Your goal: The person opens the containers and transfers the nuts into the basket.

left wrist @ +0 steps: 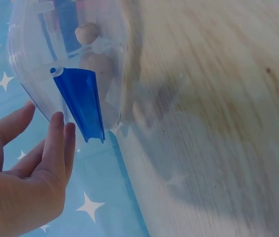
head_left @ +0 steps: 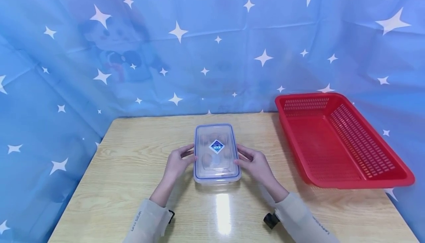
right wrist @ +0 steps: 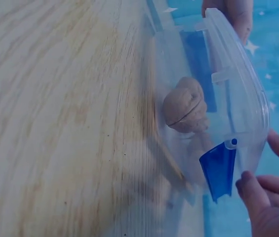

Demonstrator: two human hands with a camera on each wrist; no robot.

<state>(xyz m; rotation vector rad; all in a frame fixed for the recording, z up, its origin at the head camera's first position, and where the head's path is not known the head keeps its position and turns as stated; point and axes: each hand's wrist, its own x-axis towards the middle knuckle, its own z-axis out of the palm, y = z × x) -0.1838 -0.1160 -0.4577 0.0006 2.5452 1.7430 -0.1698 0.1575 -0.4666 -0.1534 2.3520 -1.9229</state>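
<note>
On the table lies a clear plastic food container, its lid on top, with a blue seal and a diamond-shaped label. Walnuts show through its wall in the right wrist view. My left hand holds the lid's left edge between thumb and fingers. At the opposite edge, my right hand does likewise, thumb near the top. Blue locking clips hang unfastened, one beside the left fingers and another near the right fingertips.
A red plastic basket with slotted walls stands on the right side of the wooden table. Behind the table hangs a blue curtain with white stars. Light reflects off the tabletop in front of the container.
</note>
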